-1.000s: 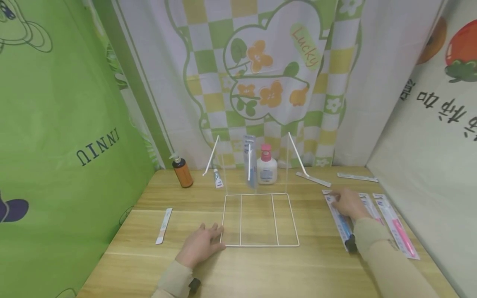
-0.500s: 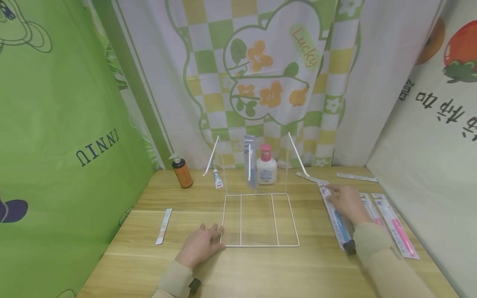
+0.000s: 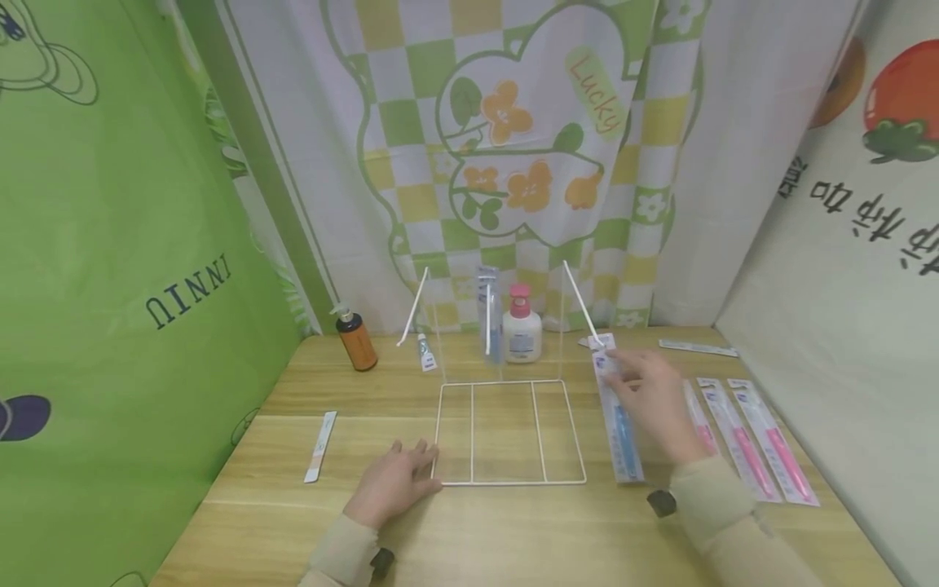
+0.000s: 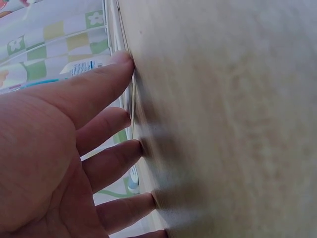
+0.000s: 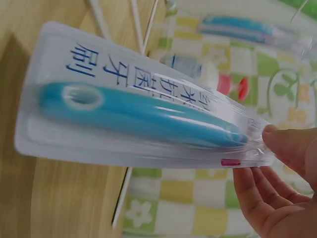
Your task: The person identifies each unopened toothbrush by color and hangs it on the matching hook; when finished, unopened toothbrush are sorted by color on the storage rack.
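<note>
My right hand pinches the upper part of a packaged blue toothbrush. Its thumb lies on the front of the pack and the other fingers are behind, as the right wrist view shows. The top of the pack overlaps the tip of the rack's right hook in the head view. My left hand rests at the front left corner of the white wire rack, fingers spread, fingertips down at the table beside the wire. Another packaged blue toothbrush hangs upright at the rack's middle hook.
Several packaged pink toothbrushes lie at the right. Behind the rack stands a white pump bottle with a pink top. An orange-brown pump bottle and a small toothpaste tube are back left. Thin strip packets lie around.
My right hand has carried the packaged blue toothbrush leftward from the row on the table, toward the rack's right hook. The left hand stays at the rack's corner.
</note>
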The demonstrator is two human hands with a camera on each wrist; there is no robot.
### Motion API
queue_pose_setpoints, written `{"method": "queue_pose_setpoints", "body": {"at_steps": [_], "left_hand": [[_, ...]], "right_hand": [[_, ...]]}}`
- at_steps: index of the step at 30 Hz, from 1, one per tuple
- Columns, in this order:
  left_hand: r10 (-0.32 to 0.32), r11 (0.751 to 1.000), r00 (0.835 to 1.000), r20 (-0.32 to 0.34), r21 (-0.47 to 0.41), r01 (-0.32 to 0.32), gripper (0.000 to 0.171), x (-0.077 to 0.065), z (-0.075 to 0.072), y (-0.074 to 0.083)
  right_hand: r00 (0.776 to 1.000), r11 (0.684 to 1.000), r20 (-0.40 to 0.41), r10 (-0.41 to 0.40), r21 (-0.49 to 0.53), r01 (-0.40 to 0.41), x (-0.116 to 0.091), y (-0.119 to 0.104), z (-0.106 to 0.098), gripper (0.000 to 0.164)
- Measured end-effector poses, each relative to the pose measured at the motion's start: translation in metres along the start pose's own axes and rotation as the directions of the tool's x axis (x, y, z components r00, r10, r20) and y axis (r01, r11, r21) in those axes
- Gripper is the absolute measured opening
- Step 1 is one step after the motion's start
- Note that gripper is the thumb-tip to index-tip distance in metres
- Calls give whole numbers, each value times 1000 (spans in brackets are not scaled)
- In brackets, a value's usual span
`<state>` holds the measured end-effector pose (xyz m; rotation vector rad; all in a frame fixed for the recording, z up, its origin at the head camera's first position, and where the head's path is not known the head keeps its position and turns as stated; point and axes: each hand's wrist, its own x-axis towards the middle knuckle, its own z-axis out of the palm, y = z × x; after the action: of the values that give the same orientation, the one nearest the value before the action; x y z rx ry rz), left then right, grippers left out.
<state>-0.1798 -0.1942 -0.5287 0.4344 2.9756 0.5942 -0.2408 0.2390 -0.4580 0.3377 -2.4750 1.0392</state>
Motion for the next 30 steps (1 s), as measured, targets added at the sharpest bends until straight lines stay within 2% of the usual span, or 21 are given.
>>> {"method": "queue_pose_setpoints", "body": {"at_steps": [4, 7, 9, 12, 18, 30], "left_hand": [[3, 1000, 1000, -2, 2, -3, 63, 0, 0, 0], [1, 1000, 1000, -3, -1, -1, 63, -1, 0, 0], [-4, 1000, 1000, -1, -6, 4, 63, -1, -1, 0], [-11, 1000, 1000, 2, -8, 11, 63, -1, -1, 1], [-14, 1000, 1000, 2, -1, 14, 64, 0, 0, 0], [-11, 1000, 1000, 8, 3, 11, 64, 1, 2, -1]], "right_hand": [[999, 999, -32, -40, 5, 40, -6, -18, 9, 45], [992, 994, -68, -106, -19, 105, -10, -31, 14, 46], [978, 984, -113, -175, -5, 176, -12, -39, 18, 46], [942, 957, -189, -277, 35, 288, -14, -52, 26, 48], [880, 902, -292, -375, 104, 419, -20, -79, 33, 52], [829, 812, -331, -452, 233, 536, -29, -133, 27, 49]]}}
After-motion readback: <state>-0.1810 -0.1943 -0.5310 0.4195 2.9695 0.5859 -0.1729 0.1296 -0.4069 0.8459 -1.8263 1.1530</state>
